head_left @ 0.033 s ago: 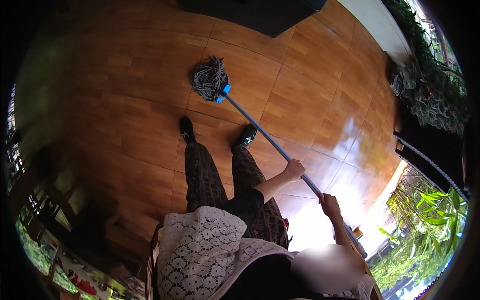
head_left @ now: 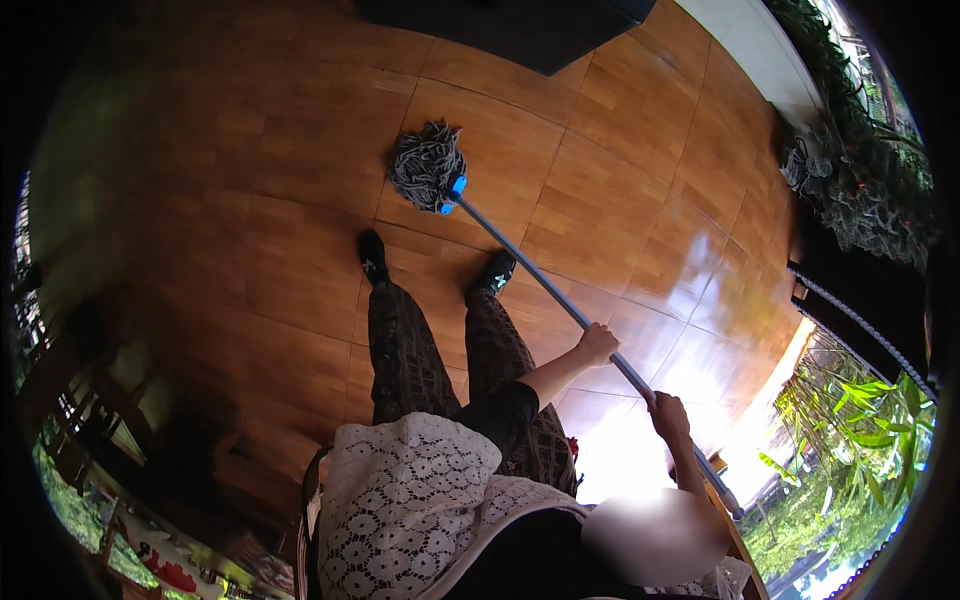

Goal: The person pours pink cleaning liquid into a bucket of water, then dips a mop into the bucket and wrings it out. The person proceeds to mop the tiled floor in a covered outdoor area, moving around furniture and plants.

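The gray string mop head (head_left: 427,167) rests on the brown tiled floor (head_left: 300,150), far and left of the person's left hand (head_left: 598,344) and right hand (head_left: 668,415). Its gray handle (head_left: 543,279) slants from far left to near right, both hands' fingers wrapped around it, the left nearer the mop head.

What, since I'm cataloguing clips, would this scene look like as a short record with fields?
Left grip: closed around the handle, nearer the mop head
Right grip: closed around the handle, farther up
Mop head: grey strands, blue joint, on the floor
Shoes: dark, both on the floor, apart from the mop head
Floor: brown, bright glare at lower right
Top edge: dark block
Right edge: green plants
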Tool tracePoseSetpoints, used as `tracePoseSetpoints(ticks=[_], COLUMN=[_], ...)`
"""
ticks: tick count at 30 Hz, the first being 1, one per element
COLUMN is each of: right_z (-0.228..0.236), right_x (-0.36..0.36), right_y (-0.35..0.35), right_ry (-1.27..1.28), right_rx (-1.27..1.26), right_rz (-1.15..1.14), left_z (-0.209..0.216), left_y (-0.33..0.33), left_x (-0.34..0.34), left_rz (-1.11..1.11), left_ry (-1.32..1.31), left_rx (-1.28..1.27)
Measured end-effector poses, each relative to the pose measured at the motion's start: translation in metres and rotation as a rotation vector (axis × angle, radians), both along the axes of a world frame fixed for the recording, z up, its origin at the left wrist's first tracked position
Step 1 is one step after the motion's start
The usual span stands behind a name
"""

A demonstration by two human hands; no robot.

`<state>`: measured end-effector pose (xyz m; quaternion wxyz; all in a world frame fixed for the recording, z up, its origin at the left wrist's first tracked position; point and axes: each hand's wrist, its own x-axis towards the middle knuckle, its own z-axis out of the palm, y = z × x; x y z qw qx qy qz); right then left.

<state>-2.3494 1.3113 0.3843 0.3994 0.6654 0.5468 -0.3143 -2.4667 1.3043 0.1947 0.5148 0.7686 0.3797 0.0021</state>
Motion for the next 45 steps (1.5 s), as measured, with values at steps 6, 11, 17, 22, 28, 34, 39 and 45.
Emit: tracePoseSetpoints(ticks=[6,11,17,22,28,34,39,45], right_z=[-0.011,-0.107,-0.225,-0.211,-0.176,-0.074,-0.045,-0.030], right_x=[-0.060,-0.200,-0.469,-0.580,-0.461,-0.354,-0.345,-0.372], right_y=[0.027,0.028,-0.022,0.011,0.046,-0.031,-0.118,-0.147], right_ry=[0.000,0.199,0.666,0.736,0.536,0.338,0.209,0.117], right_rx=[0.081,0.101,0.003,-0.031,0.030,0.165,0.254,0.403], right_rz=[0.317,0.326,-0.015,0.036,0.075,-0.155,-0.555,-0.546], left_z=[-0.005,-0.045,-0.109,-0.135,-0.094,-0.042,-0.028,-0.022], left_y=[0.007,0.009,-0.036,-0.031,0.018,-0.004,-0.040,-0.051], left_x=[-0.075,-0.260,-0.526,-0.640,-0.503,-0.370,-0.313,-0.309], left_rz=[0.375,0.551,0.539,0.823,0.839,0.623,0.261,-0.003], left_ry=[-0.088,0.021,0.703,0.599,0.478,0.100,-0.063,-0.016], left_rx=[0.110,0.237,0.197,0.295,0.211,0.314,0.188,0.363])
